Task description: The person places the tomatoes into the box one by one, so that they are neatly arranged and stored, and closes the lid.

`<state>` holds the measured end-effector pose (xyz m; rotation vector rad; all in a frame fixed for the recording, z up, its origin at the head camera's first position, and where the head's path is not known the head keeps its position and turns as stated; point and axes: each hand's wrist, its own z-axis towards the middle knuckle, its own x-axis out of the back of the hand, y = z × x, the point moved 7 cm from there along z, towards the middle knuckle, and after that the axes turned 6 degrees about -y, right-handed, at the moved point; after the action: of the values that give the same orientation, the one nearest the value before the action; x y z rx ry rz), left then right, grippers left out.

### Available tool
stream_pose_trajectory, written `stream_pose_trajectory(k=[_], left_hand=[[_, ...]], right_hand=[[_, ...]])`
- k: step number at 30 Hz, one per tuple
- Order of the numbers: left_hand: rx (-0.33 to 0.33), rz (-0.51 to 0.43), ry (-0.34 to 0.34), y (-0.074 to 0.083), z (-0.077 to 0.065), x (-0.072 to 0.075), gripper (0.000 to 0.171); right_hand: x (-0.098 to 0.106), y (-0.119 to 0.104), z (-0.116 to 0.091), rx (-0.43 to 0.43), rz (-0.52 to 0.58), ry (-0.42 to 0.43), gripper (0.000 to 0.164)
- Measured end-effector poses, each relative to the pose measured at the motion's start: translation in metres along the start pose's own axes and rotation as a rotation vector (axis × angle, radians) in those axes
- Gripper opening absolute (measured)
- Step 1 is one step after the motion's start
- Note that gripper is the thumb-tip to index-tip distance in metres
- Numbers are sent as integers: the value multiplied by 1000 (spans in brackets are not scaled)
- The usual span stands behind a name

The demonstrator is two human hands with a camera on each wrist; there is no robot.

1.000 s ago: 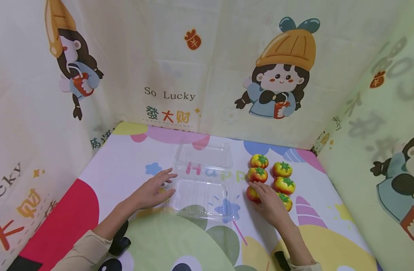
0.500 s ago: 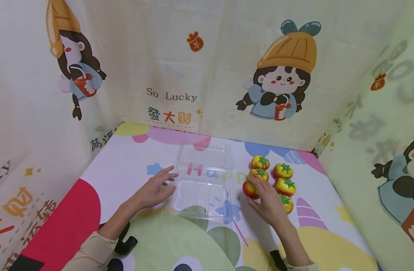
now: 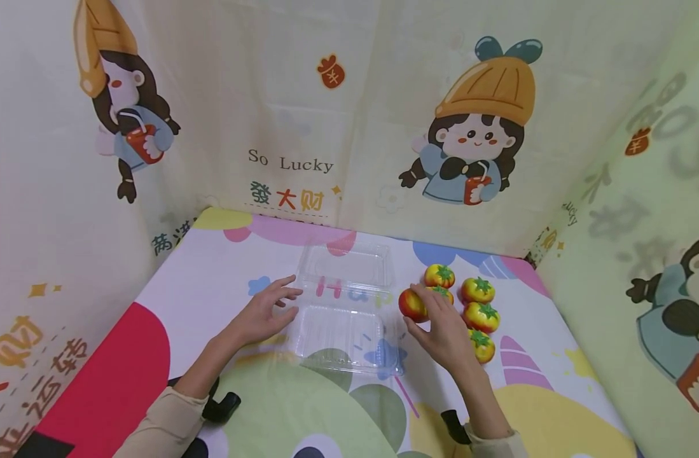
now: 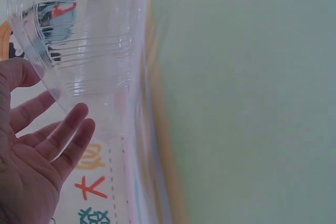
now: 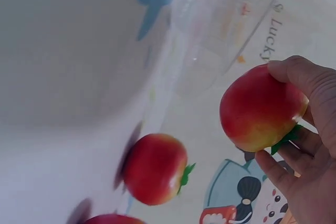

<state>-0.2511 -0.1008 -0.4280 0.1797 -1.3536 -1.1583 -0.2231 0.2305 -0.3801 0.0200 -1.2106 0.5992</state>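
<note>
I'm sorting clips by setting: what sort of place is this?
Perhaps a makeshift work booth: cartoon-printed sheets rise on three sides of a colourful tabletop, where a clear plastic container lies open.

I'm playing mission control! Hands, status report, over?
Right hand holding red-yellow fruit. Left hand beside clear container. No obstacle seen between fruit and container.

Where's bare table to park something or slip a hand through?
Free: the tablecloth left of the clear container, beyond the left hand; the near stretch between left forearm and right forearm; the strip from the loose fruits to the right curtain.

Crowded: right of the container, where the right hand holds a fruit beside the others.
</note>
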Motion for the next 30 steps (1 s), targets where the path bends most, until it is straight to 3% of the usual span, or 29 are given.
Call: stream_pose_trajectory(k=[14,21,30], left_hand=[[-13,-73,79,-9,1,7,37],[-10,-97,70,-12,1,7,38],[-22,-93,54,-12,0,4,38]], right_hand=[[0,-22,16,-22,110,22,74],[-6,-32,22,-51,146,11,73],[-20,-49,27,-24,168,13,70]])
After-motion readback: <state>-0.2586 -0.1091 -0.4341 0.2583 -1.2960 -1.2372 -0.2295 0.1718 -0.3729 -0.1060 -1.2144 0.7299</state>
